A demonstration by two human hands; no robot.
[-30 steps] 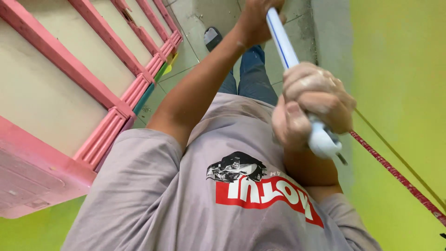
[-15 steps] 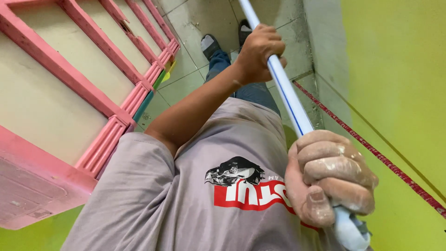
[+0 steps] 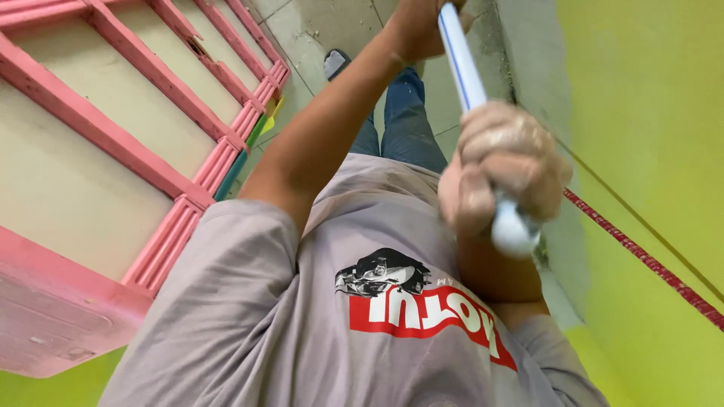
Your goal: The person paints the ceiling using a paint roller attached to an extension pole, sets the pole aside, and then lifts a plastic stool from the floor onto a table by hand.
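I am gripping a white pole with a thin blue stripe [image 3: 461, 71] in both hands: my right hand [image 3: 501, 169] is clenching round its near end by my chest, my left hand [image 3: 415, 30] is grasping it further down, arm stretched towards the tiled floor [image 3: 317, 30]. I judge I am working the pole alongside the green wall [image 3: 648, 113]; any next stroke needs both grips firm.

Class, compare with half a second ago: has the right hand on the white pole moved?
Yes. The right hand, gripping the white pole, has shifted up the picture, from level with the shirt print to well above it.
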